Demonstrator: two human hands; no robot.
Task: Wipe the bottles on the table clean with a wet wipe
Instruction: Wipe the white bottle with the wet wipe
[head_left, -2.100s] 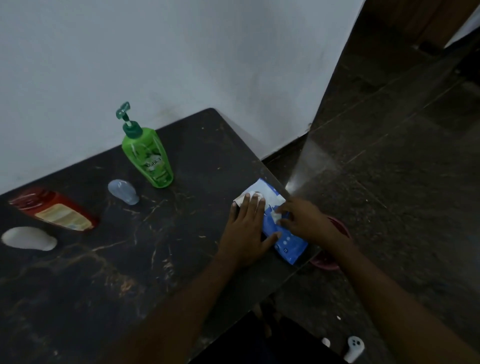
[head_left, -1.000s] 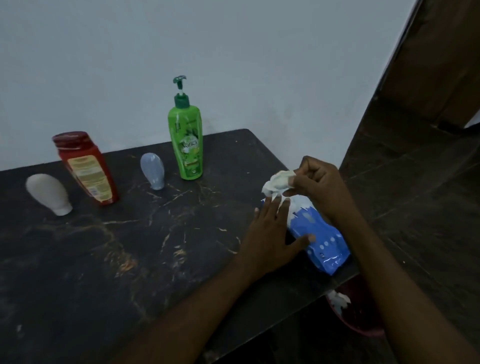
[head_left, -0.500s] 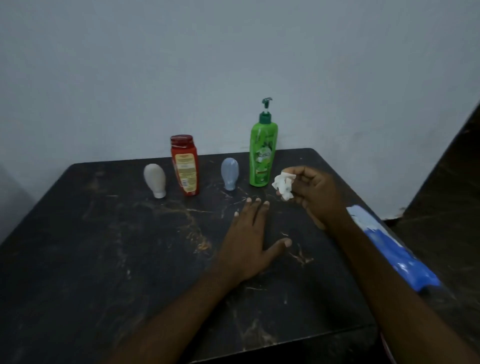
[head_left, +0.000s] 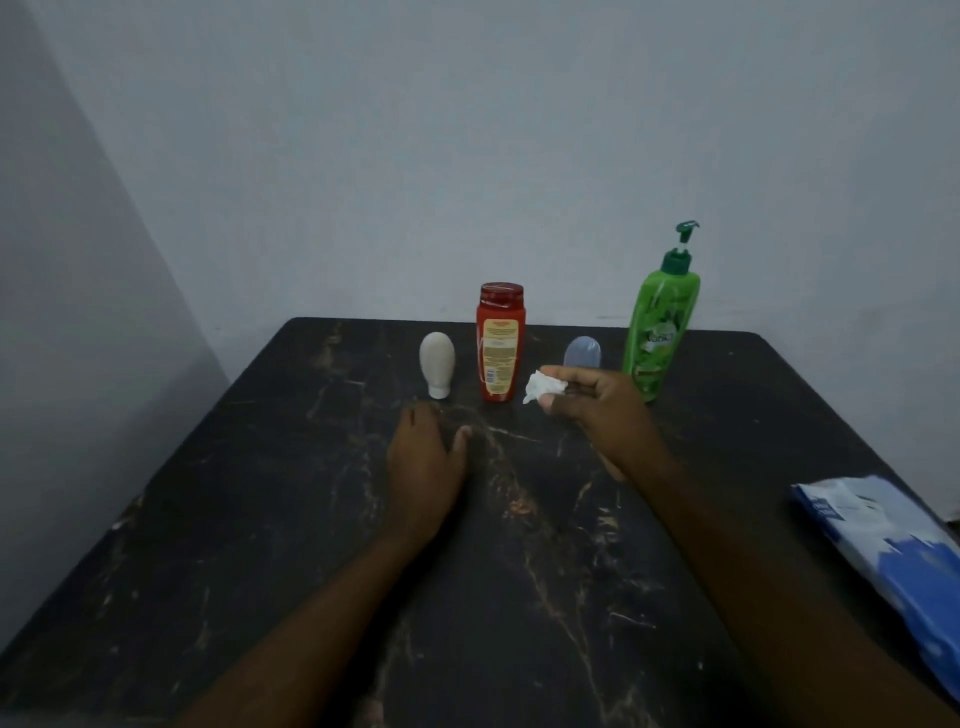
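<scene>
Dark veined table (head_left: 249, 519), far edge against the wall; a blue-and-white wipe pack (head_left: 883, 540) lies along the right edge, well apart from both hands. Four bottles stand upright in a row near the far edge: green pump bottle (head_left: 661, 332) at right, red bottle (head_left: 500, 353) mid-row, small white bottle (head_left: 437, 364) at left, small pale blue bottle (head_left: 583, 352) between red and green; contents not discernible. Left hand (head_left: 423, 462) lies palm down on the tabletop just in front of the white bottle, fingers together and thumb out; right hand (head_left: 597, 410), raised before the pale blue bottle, pinches a crumpled wet wipe (head_left: 543, 387) at its fingertips, beside the red bottle.
</scene>
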